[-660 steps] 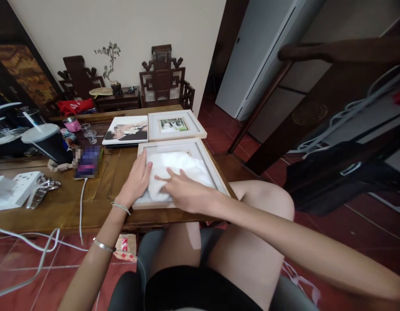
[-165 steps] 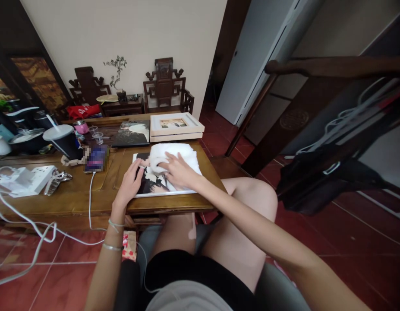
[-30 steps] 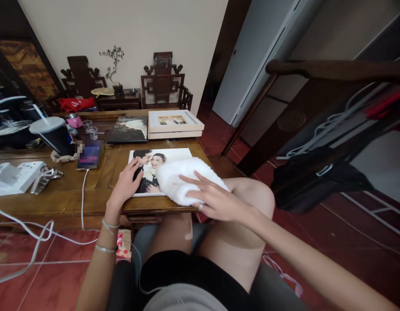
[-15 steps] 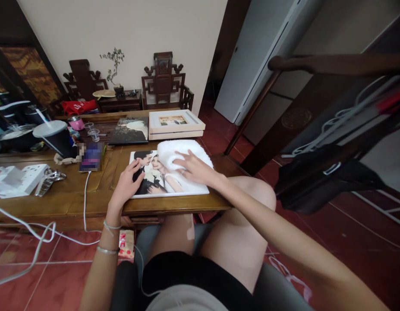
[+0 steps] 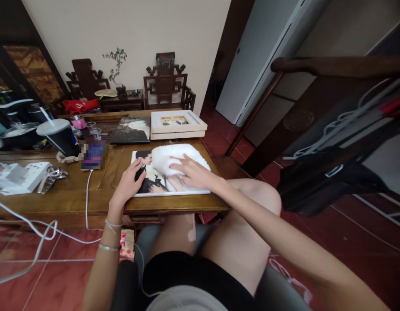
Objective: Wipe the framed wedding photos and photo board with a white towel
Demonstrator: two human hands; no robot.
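On the wooden table (image 5: 89, 203) lies a flat photo panel (image 5: 153, 173) printed with a couple in wedding clothes. My left hand (image 5: 131, 181) rests on its left side, fingers stretched out and slightly apart. A white fluffy cloth (image 5: 161, 159) covers the panel's upper right part, hiding one of the printed faces. Spread across the top of that cloth, my right hand (image 5: 195, 172) presses down with its fingers apart. The cloth bulges up around the fingertips.
Behind the panel are a dark photo panel (image 5: 130, 130) and stacked pale frames (image 5: 178, 124). To the left are a phone (image 5: 92, 157) on a white cable, a lidded black cup (image 5: 59, 138) and a white power strip (image 5: 25, 177). A wooden chair (image 5: 264, 129) stands right.
My right hand has shifted slightly left and down, dragging the white cloth over more of the picture and bunching it. My left hand stays on the panel's left side.
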